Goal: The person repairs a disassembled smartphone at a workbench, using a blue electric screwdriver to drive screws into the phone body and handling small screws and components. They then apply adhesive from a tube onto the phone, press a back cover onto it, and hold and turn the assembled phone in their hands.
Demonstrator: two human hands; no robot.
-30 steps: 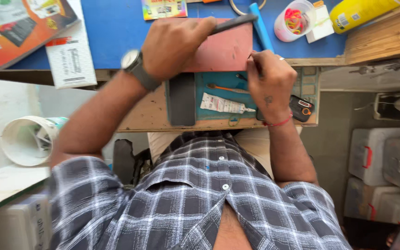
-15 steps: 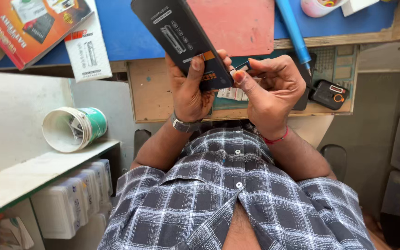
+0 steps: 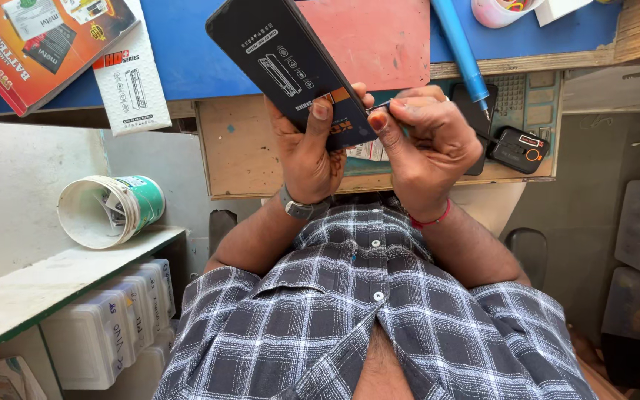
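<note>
My left hand (image 3: pixel 307 148) grips a flat black box (image 3: pixel 283 63) printed with small white pictures and an orange patch, holding it tilted above the open wooden drawer (image 3: pixel 246 159). My right hand (image 3: pixel 427 141) is closed at the box's lower right edge, pinching a thin metal tool (image 3: pixel 378 108) against it with thumb and fingers. A watch sits on my left wrist and a red thread band on my right wrist. Both hands are raised close to my checked shirt.
A blue desk top (image 3: pixel 187 52) carries a red mat (image 3: pixel 379 37), a blue pen-like tool (image 3: pixel 462 48), a red-orange box (image 3: pixel 31 44) and a white card (image 3: pixel 131 85). A small black device (image 3: pixel 518 148) lies in the drawer. A tipped paint pot (image 3: pixel 109 211) rests on a shelf; plastic bins stand on the right.
One second ago both hands were down at the drawer and mat. My left hand has since lifted the black box up, and my right hand has come to its edge with the thin tool.
</note>
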